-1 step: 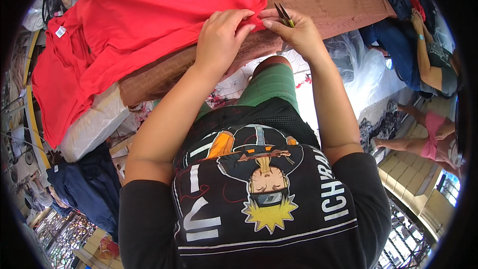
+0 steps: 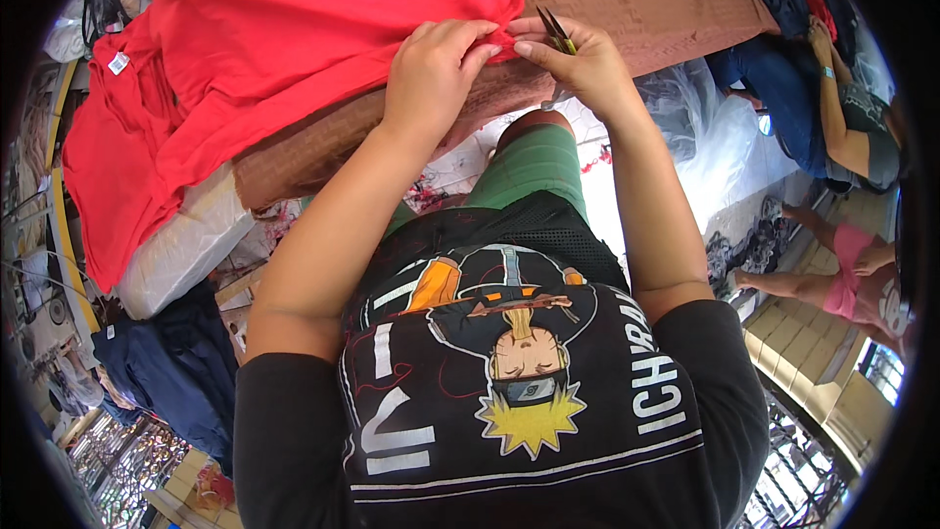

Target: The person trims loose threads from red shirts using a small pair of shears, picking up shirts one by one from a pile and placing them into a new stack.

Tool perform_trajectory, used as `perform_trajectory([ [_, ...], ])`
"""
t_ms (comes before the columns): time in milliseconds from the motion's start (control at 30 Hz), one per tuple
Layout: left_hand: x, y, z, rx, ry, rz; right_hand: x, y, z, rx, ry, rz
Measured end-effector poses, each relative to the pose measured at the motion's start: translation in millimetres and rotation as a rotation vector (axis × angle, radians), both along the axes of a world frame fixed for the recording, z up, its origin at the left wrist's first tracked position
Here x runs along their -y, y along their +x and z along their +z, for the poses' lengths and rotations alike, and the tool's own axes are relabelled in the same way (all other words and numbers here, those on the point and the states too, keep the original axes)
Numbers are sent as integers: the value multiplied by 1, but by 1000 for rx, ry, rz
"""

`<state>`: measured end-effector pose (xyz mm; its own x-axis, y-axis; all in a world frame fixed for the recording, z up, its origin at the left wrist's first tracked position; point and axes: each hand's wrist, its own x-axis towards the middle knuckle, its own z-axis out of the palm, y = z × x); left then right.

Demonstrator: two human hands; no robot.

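Label (image 2: pixel 118 63), small, white and square, lies on red garment (image 2: pixel 294 29), upper left.

The person wears a black short-sleeved T-shirt (image 2: pixel 509 402) whose sleeves end just above the elbows, leaving both forearms bare. Its front carries a large cartoon print (image 2: pixel 514 353): a figure with spiky yellow hair, a dark headband, an orange and black outfit and thin red lines around it. White block lettering runs beside the figure on both sides, and two thin white lines cross the chest below it. Green shorts (image 2: pixel 534 162) show beyond the shirt's hem. No rings, watch or bracelets show on the hands or wrists.
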<state>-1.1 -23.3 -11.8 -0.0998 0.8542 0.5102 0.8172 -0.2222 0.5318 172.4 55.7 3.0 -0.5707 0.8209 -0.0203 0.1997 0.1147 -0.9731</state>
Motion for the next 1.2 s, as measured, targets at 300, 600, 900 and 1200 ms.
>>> perform_trajectory([
  [300, 39, -9, 42, 14, -262, -175, 8, 13, 1, 109, 248, -75],
  [600, 69, -31, 82, 182, -744, -431, 13, 57, 44, 175, 21, 84],
  [900, 21, -4, 18, 145, -276, -37, 5, 1, 15, 282, 46, -145],
  [1200, 46, -3, 26, 39, -178, -280, 4, 75, 33, 43, 23, 314],
])
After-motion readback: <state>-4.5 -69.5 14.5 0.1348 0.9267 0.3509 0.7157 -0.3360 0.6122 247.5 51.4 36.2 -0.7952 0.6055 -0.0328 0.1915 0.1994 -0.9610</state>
